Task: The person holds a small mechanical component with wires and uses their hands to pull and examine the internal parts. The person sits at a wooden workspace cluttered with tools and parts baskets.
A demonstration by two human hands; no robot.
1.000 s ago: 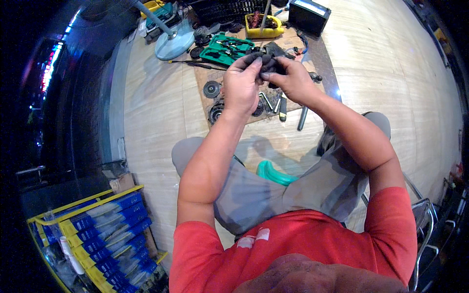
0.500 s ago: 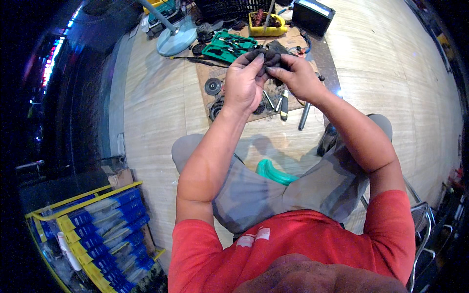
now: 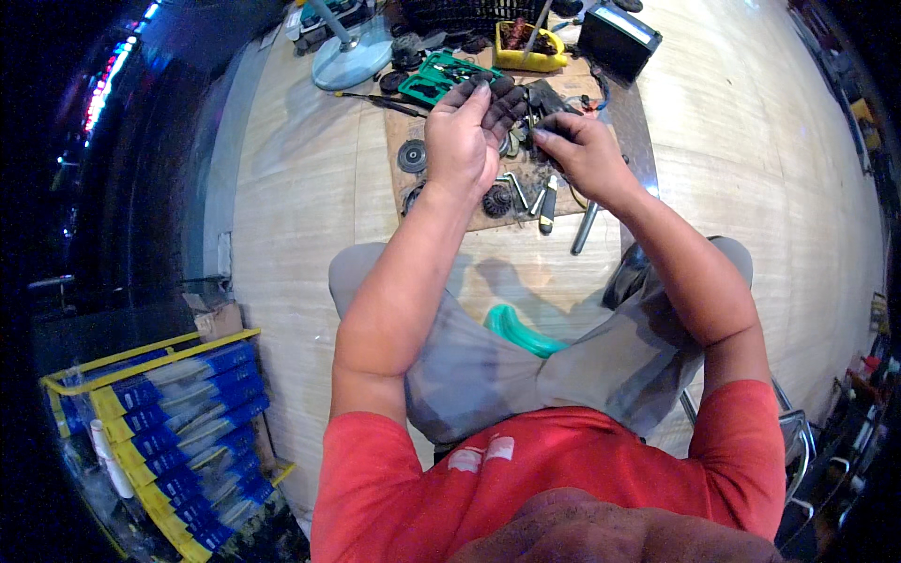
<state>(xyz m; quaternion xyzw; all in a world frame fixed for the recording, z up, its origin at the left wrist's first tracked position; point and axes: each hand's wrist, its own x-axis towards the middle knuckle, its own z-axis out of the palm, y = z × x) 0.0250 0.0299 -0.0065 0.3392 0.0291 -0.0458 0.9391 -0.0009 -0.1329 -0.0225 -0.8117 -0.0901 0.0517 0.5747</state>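
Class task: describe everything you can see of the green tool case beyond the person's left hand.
The green tool case is a shallow, bright green tray with raised edges; it looks like moulded plastic. It lies open side up, turned at an angle, and dark tools rest in it, too small to identify. It sits left of the yellow tub. The left hand hides its near right part, so whether the fingers touch it cannot be told.

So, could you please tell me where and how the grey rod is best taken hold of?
Probably by its near end, from above and the right: the grey rod is long and slim, that end juts past the cardboard, and a black-yellow tool lies to its left.
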